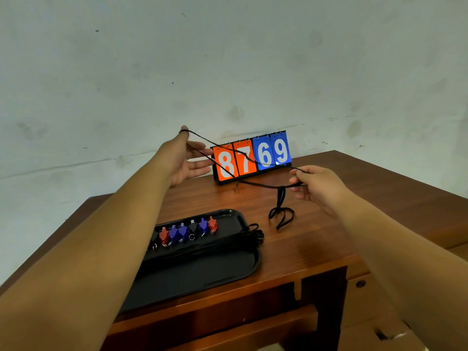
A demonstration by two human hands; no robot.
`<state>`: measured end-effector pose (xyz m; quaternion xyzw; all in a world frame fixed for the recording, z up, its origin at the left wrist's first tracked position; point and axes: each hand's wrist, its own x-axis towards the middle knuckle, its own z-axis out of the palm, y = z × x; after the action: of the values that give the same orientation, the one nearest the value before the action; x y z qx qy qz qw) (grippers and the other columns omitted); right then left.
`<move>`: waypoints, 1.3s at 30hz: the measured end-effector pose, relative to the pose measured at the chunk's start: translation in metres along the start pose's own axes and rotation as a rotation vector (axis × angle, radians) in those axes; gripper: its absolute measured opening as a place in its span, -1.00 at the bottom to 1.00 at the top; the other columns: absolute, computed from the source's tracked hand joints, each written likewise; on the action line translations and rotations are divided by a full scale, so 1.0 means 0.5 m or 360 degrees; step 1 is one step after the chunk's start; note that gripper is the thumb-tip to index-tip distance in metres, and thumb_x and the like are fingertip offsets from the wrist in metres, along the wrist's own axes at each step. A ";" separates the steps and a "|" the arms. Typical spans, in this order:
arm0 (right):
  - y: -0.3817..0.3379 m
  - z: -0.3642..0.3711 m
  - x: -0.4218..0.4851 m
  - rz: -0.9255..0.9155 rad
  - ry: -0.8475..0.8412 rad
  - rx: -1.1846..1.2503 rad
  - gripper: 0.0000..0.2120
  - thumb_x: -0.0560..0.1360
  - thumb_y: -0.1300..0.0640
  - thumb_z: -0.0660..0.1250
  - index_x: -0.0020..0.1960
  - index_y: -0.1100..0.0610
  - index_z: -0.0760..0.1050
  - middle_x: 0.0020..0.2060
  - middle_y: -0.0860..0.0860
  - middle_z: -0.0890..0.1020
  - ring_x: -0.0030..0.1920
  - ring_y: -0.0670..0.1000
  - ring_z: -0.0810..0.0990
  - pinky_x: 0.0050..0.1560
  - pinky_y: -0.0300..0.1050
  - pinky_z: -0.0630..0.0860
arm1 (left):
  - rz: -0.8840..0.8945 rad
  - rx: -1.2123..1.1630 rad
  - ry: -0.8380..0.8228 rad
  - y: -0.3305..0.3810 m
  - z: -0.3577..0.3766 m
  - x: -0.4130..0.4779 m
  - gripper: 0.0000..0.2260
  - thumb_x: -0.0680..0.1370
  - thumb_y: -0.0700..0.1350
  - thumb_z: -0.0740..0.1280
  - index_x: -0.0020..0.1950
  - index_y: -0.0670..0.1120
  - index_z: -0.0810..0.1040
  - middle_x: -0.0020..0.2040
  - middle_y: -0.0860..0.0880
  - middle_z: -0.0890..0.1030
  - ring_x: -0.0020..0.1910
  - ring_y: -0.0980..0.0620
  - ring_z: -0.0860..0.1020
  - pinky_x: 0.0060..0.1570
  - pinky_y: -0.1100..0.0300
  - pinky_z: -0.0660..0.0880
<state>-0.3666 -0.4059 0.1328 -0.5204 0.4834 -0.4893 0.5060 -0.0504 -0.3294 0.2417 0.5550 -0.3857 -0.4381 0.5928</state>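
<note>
bare forearms (83, 249) reach over the black tray (255, 264). the left hand (188, 163) is spread flat, the black cord (266, 186) hooked over its thumb; the right hand (319, 186) pinches the cord above the table (354, 173). the person should hold it taut, loose tail untangled.

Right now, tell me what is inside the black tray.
A row of red, blue and black plastic pieces with metal rings, and a bundle of black cords in front. The left forearm covers the tray's left end.
</note>
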 end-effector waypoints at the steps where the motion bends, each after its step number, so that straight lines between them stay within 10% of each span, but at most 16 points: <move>1: 0.001 0.002 0.000 0.0009 0.0004 -0.0040 -0.83 0.75 0.14 0.30 0.17 0.08 0.68 -0.05 0.06 0.78 -0.07 0.04 0.73 -0.08 0.01 0.67 | -0.0016 0.0050 -0.0008 -0.007 0.005 -0.002 -0.46 0.76 0.26 0.12 0.11 -0.18 0.62 0.04 -0.19 0.80 0.04 -0.24 0.78 0.09 -0.16 0.70; 7: 0.008 0.000 -0.014 0.0145 -0.0005 -0.0232 -0.67 0.65 0.26 0.20 0.14 0.05 0.73 -0.16 0.08 0.67 -0.12 0.06 0.60 -0.11 0.00 0.65 | -0.0064 0.0419 -0.0066 -0.055 0.051 -0.008 -0.70 0.77 -0.02 0.19 0.19 -0.22 0.59 -0.25 -0.07 0.56 -0.23 -0.13 0.76 -0.13 -0.08 0.73; 14: 0.043 -0.039 -0.014 0.0280 0.0072 -0.0394 -0.63 0.62 0.27 0.13 0.07 0.11 0.72 -0.33 0.06 0.45 -0.29 0.05 0.43 -0.25 -0.02 0.51 | -0.0027 0.0921 -0.0445 -0.079 0.109 -0.011 -0.77 0.63 -0.16 0.36 0.25 -0.20 0.63 -0.38 0.04 0.39 -0.46 0.09 0.30 -0.38 0.13 0.46; 19: 0.049 -0.077 -0.019 0.0238 0.0109 -0.0697 -0.68 0.63 0.29 0.17 -0.09 0.13 0.67 -0.22 0.08 0.54 -0.18 0.12 0.49 -0.16 0.03 0.53 | -0.0095 0.1349 -0.1500 -0.089 0.162 -0.070 -0.68 0.70 -0.31 0.21 0.24 -0.11 0.73 -0.12 -0.02 0.67 -0.16 0.08 0.62 -0.04 0.16 0.58; 22: 0.057 -0.099 -0.024 0.0155 0.0070 -0.0861 -0.65 0.69 0.30 0.14 0.07 0.12 0.70 0.02 0.07 0.63 0.10 0.16 0.63 0.24 0.12 0.64 | -0.0075 0.1489 -0.1781 -0.097 0.209 -0.088 -0.57 0.66 -0.41 0.16 0.30 -0.11 0.72 0.17 0.00 0.77 0.18 0.09 0.72 0.27 0.15 0.61; 28: 0.102 -0.129 -0.049 0.0015 0.0132 -0.0735 -0.68 0.65 0.16 0.22 -0.04 0.00 0.75 0.03 -0.01 0.69 0.02 -0.02 0.59 0.04 -0.06 0.49 | 0.0522 0.1940 -0.1134 -0.182 0.301 -0.032 -0.71 0.69 -0.26 0.29 0.27 0.02 0.71 0.17 0.09 0.70 0.15 0.14 0.66 0.27 0.14 0.58; 39: 0.130 -0.133 -0.049 -0.0172 0.0210 -0.0677 -0.66 0.69 0.13 0.19 -0.05 -0.03 0.73 -0.07 -0.04 0.70 -0.04 0.00 0.62 -0.12 -0.12 0.48 | 0.0442 0.2200 -0.1125 -0.289 0.353 0.035 -0.93 0.66 -0.08 0.45 0.12 -0.01 0.71 0.08 0.05 0.68 0.09 0.03 0.60 0.05 0.15 0.48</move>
<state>-0.4350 -0.3864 0.0680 -0.6074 0.5791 -0.4358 0.3252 -0.2245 -0.4026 0.1126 0.5723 -0.8019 -0.1714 0.0049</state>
